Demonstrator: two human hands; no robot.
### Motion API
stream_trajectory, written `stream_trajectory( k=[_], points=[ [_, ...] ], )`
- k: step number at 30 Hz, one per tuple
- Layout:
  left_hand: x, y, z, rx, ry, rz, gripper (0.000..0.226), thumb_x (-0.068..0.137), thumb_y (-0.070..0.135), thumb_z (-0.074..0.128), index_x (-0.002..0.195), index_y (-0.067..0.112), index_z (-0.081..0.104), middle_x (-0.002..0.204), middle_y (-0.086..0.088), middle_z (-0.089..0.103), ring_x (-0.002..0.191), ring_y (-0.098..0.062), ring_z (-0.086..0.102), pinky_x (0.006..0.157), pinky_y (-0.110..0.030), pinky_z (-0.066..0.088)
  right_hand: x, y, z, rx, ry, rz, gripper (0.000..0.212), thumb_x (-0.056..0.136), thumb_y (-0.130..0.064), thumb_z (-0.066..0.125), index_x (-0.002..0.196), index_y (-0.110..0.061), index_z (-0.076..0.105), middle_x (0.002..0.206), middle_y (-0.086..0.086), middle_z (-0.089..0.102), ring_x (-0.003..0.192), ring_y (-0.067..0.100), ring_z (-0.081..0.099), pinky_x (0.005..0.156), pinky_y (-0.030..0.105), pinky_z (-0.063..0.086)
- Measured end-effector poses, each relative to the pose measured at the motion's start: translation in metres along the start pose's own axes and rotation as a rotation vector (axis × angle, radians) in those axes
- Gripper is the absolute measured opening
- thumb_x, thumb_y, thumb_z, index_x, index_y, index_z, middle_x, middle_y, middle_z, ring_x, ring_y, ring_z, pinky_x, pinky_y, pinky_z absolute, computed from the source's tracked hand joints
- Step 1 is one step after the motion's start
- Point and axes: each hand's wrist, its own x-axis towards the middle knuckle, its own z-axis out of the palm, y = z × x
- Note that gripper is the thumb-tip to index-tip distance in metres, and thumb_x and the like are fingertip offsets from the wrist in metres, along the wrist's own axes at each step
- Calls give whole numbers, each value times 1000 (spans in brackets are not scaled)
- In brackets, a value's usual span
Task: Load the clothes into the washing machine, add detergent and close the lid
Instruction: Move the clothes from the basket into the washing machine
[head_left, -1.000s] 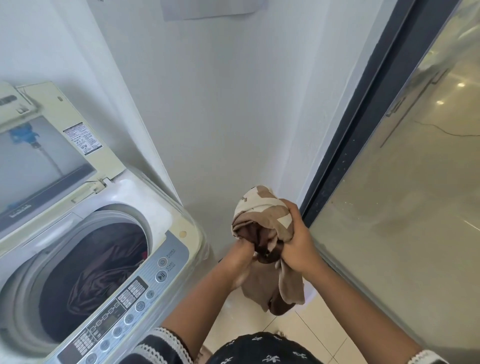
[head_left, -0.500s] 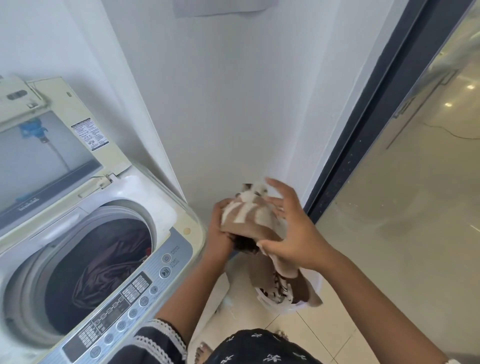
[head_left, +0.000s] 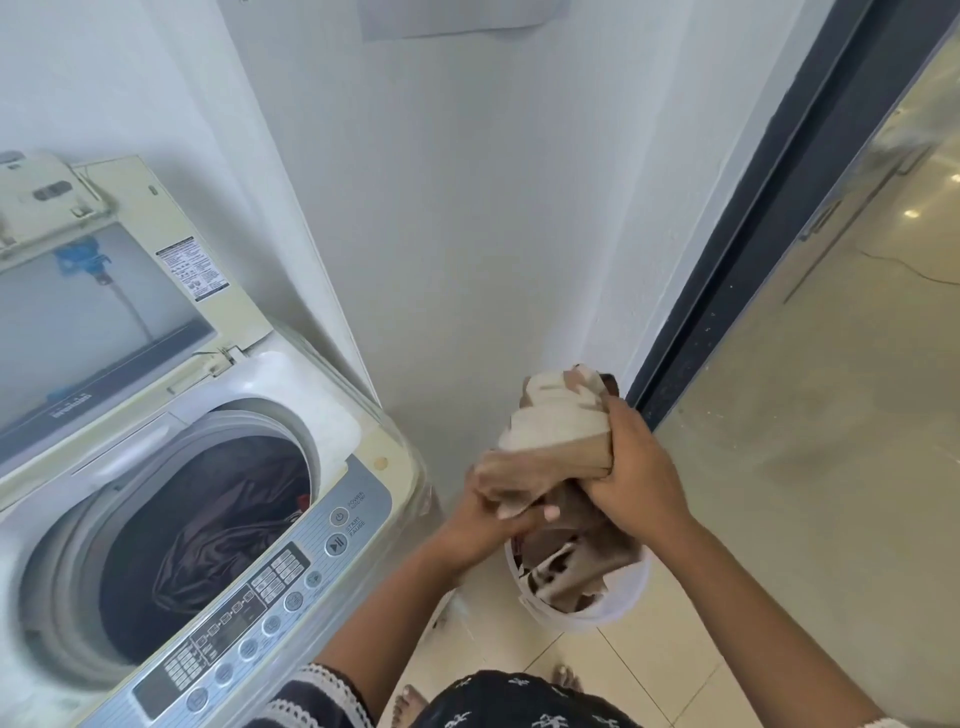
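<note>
Since prev frame R hand has gone from spread fingers over the cloth to a closed grip on it; bundle sits a bit more gathered, cam tilted slightly down so more of the bucket shows.

Brown/cream garment is bunched up between both hands, held above the white bucket, w/ its tail hanging down into the bucket. Not yet over the washer. R hand fingers curled round the upper right of the bundle. L hand grips the lower left part, fingers wrapped on the fabric, thumb tip showing. More patterned clothes left in the bucket.

Washer drum is to the left, open, dark garment already inside. Lid stands up against the wall. Control panel at front edge. No detergent seen in view.

Step in hand, my read: lift garment out of bucket, carry left, drop in drum. To do it well: pull up till the hanging tail is fully free of the bucket rim, else it may drag the bucket or other items. Keep both hands on so the loose end doesn't trail over the panel btns. Release over drum centre, not on the rim. Approx early-mid in task; bucket not empty, detergent + lid not yet done.
</note>
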Motion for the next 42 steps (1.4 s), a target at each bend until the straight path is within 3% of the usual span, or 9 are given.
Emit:
stream_trajectory(
  k=[4,12,17,21,23,28,32,37,42],
  points=[
    [1,-2,3,309,65,103,133,58,34,96,150,49,1,152,28,11,141,-2,24,114,-29,31,-5,-18,-4,-556,-28,-260,89,63,-13,74,139,-33,31,125,3,42,103,28,49,76,38,45],
    [12,14,-30,-126,413,253,28,88,34,67,116,32,68,115,6,73,110,-17,68,84,-31,58,-9,-31,-1,480,-137,-269,110,57,-51,93,146,-52,28,148,-20,26,139,4,33,101,16,41],
    [7,20,-21,-766,255,124,37,96,41,51,97,19,81,104,-13,75,98,-27,72,76,-34,59,-8,-19,7,701,-446,-45,117,56,-41,96,145,-56,23,148,-26,36,134,-6,41,98,16,46],
    [6,14,6,-360,116,-6,27,91,34,63,94,10,76,97,-24,66,91,-34,63,83,-39,53,-10,-29,30,905,-293,176,53,55,-26,85,105,-30,69,88,0,75,78,8,72,70,33,56],
    [5,6,4,-203,87,-57,17,84,28,67,94,21,78,103,-9,75,94,-20,71,78,-25,56,-9,-21,28,914,-208,204,62,60,-22,87,116,-24,61,94,4,74,83,12,73,71,34,59],
    [-6,-11,-18,57,243,-61,124,55,30,94,147,53,14,151,19,27,134,-7,39,107,-36,44,5,5,-5,-2,-69,-130,68,69,-15,64,131,-34,44,115,-4,54,101,23,57,66,37,52],
    [-3,-1,-12,499,180,123,134,52,48,95,150,51,4,150,31,2,136,10,11,108,-14,18,2,-17,-7,-515,-76,-295,73,69,-16,69,129,-43,39,118,-7,38,106,21,42,54,26,36],
    [3,20,-9,309,181,149,83,49,21,78,122,43,45,110,17,62,101,0,62,78,-28,56,-13,-43,1,-26,-116,-405,65,68,-21,67,127,-40,50,116,-15,43,105,12,50,62,23,47],
    [-6,20,-46,108,383,164,52,55,1,61,100,29,58,80,5,67,71,-13,60,51,-29,48,-3,-17,-33,522,-446,-177,102,59,-39,94,142,-55,36,147,-27,29,135,-12,33,104,22,41]
  ],
)
